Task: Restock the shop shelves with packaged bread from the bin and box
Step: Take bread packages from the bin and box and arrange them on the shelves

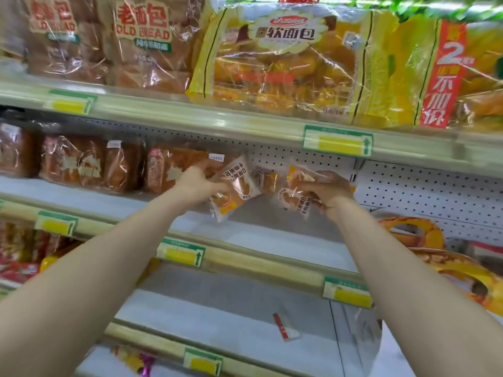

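Note:
Both my arms reach into the middle shelf. My left hand grips a small clear bread pack with an orange bun and white label, held tilted above the shelf. My right hand grips one or more similar small bread packs, bunched under its fingers. Another small pack shows between the two hands, near the pegboard back wall. The bin and box are out of view.
Brown loaf packs line the middle shelf's left. The top shelf holds "Old Bread" loaves and large yellow soft-bread bags. Orange ring-bread packs sit at right. A small red-white wrapper lies on the lower shelf.

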The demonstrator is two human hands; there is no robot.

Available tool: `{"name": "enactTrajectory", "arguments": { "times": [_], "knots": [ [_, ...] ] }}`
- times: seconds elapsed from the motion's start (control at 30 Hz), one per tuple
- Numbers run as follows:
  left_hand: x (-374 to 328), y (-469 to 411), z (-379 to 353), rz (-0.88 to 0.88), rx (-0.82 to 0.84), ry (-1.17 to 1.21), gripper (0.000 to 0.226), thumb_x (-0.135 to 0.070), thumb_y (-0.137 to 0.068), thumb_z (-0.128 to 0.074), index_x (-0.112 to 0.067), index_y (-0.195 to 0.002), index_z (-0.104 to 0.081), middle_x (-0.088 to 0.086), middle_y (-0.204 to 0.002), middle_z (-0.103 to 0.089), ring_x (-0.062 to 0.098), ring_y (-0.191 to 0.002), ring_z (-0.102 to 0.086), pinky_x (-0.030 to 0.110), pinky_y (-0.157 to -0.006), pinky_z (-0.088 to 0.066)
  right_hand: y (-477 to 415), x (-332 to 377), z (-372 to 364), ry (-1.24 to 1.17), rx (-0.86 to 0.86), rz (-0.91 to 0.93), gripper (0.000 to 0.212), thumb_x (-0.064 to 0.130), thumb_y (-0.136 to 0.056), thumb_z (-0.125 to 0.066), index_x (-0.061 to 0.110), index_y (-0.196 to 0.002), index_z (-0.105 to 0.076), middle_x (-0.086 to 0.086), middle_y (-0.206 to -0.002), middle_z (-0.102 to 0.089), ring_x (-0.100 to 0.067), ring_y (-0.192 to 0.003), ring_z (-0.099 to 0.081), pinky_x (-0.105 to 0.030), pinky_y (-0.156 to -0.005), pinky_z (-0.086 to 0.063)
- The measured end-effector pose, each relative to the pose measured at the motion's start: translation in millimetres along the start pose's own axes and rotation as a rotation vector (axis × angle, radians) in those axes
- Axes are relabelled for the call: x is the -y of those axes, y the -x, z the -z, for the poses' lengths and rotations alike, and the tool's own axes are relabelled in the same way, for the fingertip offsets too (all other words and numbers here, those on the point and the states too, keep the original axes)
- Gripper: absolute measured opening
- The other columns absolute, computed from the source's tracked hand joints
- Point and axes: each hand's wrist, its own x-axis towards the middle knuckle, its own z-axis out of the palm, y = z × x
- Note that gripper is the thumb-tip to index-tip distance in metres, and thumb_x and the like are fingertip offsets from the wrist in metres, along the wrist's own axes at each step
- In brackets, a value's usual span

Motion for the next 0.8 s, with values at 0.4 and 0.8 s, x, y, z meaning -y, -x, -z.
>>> {"name": "enactTrajectory", "arguments": {
  "times": [0.4,0.8],
  "knots": [
    [15.1,-26.0,-10.4,0.065,0.039,-0.245,0.064,-0.020,-0.069,-0.087,-0.017,-0.123,-0.051,-0.006,-0.101,-0.060,0.011,-0.087,-0.061,0.024,-0.073,-0.050,-42.5,-28.3,-35.5,0.364,0.197,0.230,0.040,0.030,-0.067,-0.088,0.018,-0.086,-0.055,0.007,-0.080,-0.059,-0.009,-0.074,-0.056,-0.018,-0.055,-0.040],
    [26.9,-47.2,-28.0,0.014,0.090,-0.188,0.032,-0.028,-0.070,-0.086,-0.035,-0.092,-0.065,-0.022,-0.097,-0.062,-0.001,-0.091,-0.058,0.017,-0.074,-0.046,-90.7,-45.4,-46.9,-0.128,0.243,-0.126,0.026,-0.005,-0.079,-0.073,0.015,-0.082,-0.057,-0.007,-0.083,-0.064,-0.015,-0.072,-0.062,-0.028,-0.063,-0.058]
  ]
}}
